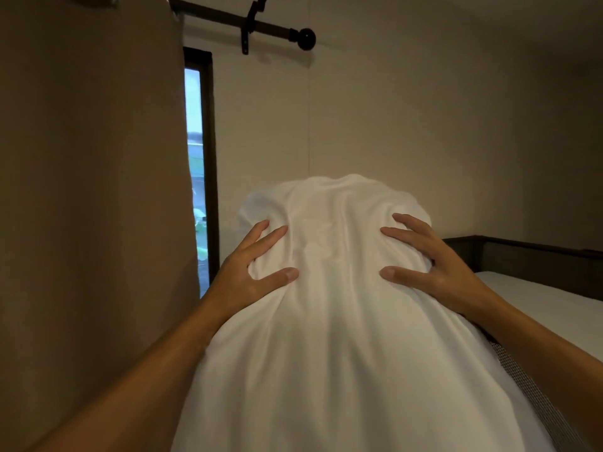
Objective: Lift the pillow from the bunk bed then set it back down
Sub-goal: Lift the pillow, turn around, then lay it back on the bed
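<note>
A large white pillow (336,321) fills the middle and bottom of the view, held up lengthwise in front of me. My left hand (248,272) grips its left side, fingers and thumb pressed into the fabric. My right hand (430,262) grips its right side the same way. The bunk bed's white mattress (548,305) lies low at the right, behind and below the pillow. The pillow's lower end is out of frame.
A dark bed rail (528,256) runs along the wall at the right. A brown curtain (91,190) hangs at the left beside a narrow window (195,177). A black curtain rod (270,27) crosses overhead. A woven strap (535,396) shows at the lower right.
</note>
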Tool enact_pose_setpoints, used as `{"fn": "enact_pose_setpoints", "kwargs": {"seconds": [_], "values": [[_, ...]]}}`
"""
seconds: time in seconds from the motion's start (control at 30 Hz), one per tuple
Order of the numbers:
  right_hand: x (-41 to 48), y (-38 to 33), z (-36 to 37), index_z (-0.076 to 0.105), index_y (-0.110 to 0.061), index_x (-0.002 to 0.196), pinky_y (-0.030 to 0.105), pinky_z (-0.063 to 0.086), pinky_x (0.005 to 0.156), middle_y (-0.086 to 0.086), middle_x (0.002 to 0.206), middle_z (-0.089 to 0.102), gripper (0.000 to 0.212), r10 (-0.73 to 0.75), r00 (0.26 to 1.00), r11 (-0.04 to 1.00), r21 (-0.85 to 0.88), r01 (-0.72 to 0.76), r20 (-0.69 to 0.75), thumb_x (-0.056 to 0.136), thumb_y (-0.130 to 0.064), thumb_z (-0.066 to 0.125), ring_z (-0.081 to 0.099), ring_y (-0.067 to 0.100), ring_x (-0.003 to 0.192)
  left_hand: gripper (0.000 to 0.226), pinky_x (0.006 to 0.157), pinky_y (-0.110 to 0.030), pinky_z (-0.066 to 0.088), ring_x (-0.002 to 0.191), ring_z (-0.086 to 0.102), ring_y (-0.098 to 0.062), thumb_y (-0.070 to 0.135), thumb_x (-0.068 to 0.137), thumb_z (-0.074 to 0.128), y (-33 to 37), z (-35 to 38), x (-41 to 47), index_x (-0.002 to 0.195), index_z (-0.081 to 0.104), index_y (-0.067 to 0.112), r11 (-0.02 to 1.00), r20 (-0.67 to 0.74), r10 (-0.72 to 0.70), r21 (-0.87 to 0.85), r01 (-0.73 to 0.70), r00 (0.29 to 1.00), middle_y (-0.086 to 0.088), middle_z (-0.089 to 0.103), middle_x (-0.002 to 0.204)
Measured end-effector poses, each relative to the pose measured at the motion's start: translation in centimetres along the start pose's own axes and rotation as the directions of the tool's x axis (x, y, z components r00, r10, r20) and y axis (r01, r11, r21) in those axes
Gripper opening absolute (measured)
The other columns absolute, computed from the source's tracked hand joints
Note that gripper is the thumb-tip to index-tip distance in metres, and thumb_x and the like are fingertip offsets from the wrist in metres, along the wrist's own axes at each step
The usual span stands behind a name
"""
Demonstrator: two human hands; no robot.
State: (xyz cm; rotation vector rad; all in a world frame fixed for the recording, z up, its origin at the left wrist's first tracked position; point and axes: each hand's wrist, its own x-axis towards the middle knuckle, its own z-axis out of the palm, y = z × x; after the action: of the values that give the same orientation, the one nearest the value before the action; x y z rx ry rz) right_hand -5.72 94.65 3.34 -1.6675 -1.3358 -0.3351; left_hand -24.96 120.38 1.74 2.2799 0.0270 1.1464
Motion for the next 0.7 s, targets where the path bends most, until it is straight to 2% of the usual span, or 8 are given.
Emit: {"fn": "enact_pose_setpoints", "kwargs": {"seconds": [0.07,0.2,0.33,0.47,0.7], "values": [[1.3,0.3,0.0,0.053,-0.050,0.128,0.018,0.027,0.100,-0.033,0.147,0.031,0.067,0.017,1.000,0.999,-0.043,-0.018,-0.026,0.065,-0.058,0.075,0.028,-0.014,0.132,0.073,0.099,-0.004,0.023,0.133,0.023,0.019,0.065,0.062,0.066,-1.4,0.2,2.1,0.131,0.042,0.058,0.999,0.022,0.025,-0.033,-0.024,0.999,0.024,0.025,0.155],[4.3,0.5,0.4,0.051,-0.051,0.129,0.027,0.027,0.102,-0.030,0.148,0.030,0.074,0.070,0.995,0.991,-0.105,-0.078,-0.076,0.058,-0.067,0.068,0.032,-0.004,0.131,0.073,0.106,-0.018,0.025,0.135,0.028,0.007,0.070,0.060,0.065,-4.1,0.1,6.6,0.128,0.040,0.060,0.995,0.057,0.059,-0.084,-0.054,0.997,0.023,0.024,0.154],[6.8,-0.1,0.9,0.052,-0.045,0.131,0.028,0.026,0.102,-0.023,0.151,0.031,0.070,0.124,0.984,0.979,-0.143,-0.142,-0.126,0.066,-0.057,0.073,0.033,0.002,0.132,0.074,0.111,-0.023,0.024,0.138,0.027,0.003,0.072,0.056,0.066,-6.8,-0.1,11.3,0.126,0.043,0.061,0.985,0.111,0.103,-0.148,-0.086,0.989,0.018,0.027,0.155],[8.3,-0.2,1.3,0.053,-0.040,0.132,0.025,0.027,0.100,-0.019,0.151,0.033,0.063,0.167,0.968,0.965,-0.169,-0.200,-0.189,0.072,-0.043,0.073,0.035,0.004,0.132,0.076,0.108,-0.020,0.022,0.138,0.025,0.004,0.067,0.059,0.066,-8.8,0.6,14.8,0.131,0.046,0.053,0.971,0.157,0.149,-0.211,-0.114,0.976,0.014,0.028,0.156],[8.2,0.4,0.8,0.057,-0.045,0.127,0.027,0.027,0.105,-0.022,0.148,0.035,0.064,0.239,0.937,0.928,-0.222,-0.297,-0.256,0.065,-0.052,0.074,0.036,0.002,0.133,0.074,0.101,-0.011,0.022,0.136,0.025,0.008,0.065,0.059,0.066,-10.8,4.1,17.6,0.130,0.048,0.051,0.931,0.214,0.214,-0.340,-0.133,0.953,0.013,0.031,0.155]]}}
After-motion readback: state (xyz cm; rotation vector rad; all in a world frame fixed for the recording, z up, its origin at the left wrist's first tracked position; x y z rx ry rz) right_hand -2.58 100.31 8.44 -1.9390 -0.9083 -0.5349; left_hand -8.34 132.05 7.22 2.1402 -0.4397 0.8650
